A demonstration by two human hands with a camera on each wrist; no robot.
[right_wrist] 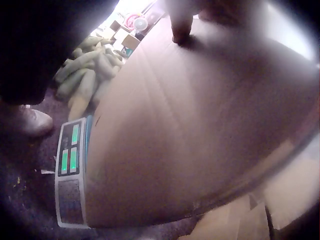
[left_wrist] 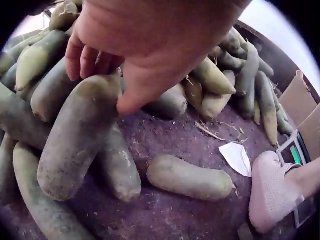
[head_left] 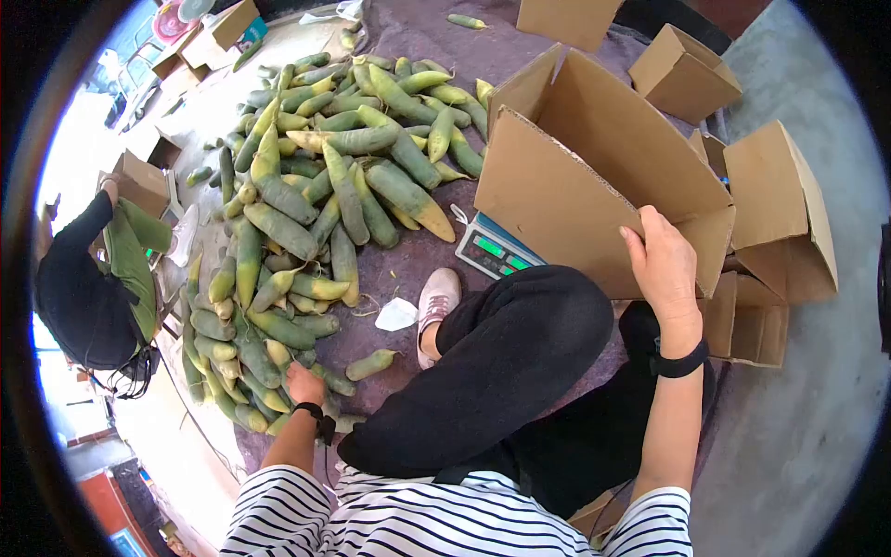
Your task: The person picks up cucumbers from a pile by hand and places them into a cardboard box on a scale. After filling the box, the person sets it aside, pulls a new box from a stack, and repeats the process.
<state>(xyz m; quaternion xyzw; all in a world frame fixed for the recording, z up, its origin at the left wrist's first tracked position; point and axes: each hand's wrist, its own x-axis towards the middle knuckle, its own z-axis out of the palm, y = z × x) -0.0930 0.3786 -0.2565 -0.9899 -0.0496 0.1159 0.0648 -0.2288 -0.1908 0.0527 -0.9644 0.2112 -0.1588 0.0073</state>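
My left hand is at the lower edge of a big pile of green radishes. In the left wrist view, the thumb and fingers of that hand pinch the upper end of a thick radish. A single radish lies apart on the purple cloth. My right hand grips the near top edge of a tall open cardboard box, thumb on its outer side. The box stands on a scale with green displays. Its bottom inside is hidden.
Other cardboard boxes stand at the right and the top. A white scrap lies beside my shoe. Another person sits at the far left near a box. Grey floor runs along the right.
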